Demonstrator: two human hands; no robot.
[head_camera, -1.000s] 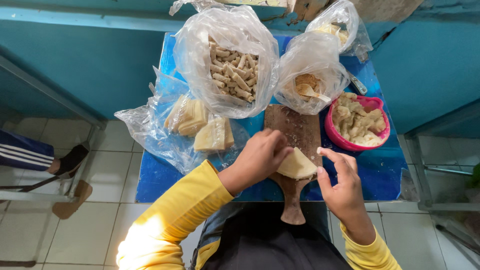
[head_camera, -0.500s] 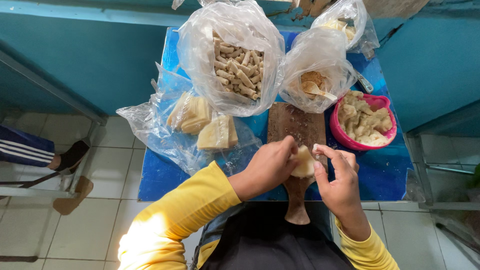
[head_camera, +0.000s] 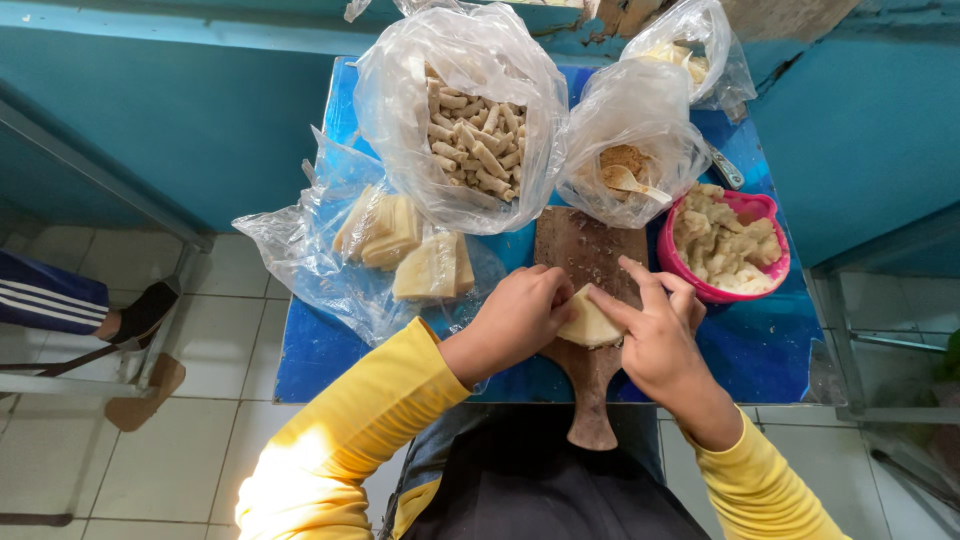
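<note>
Now both hands closer around wrapper, still folding.

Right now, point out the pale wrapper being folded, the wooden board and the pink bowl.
pale wrapper (head_camera: 590, 327), head view, on its bare middle between the hands.
wooden board (head_camera: 583, 245), head view, on its bare upper surface.
pink bowl (head_camera: 768, 209), head view, on its upper right rim.

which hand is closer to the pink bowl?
Right. The right hand sits on the cutting board just beside the pink bowl; the left hand is farther off, on the far side of the pale wrapper.
</note>
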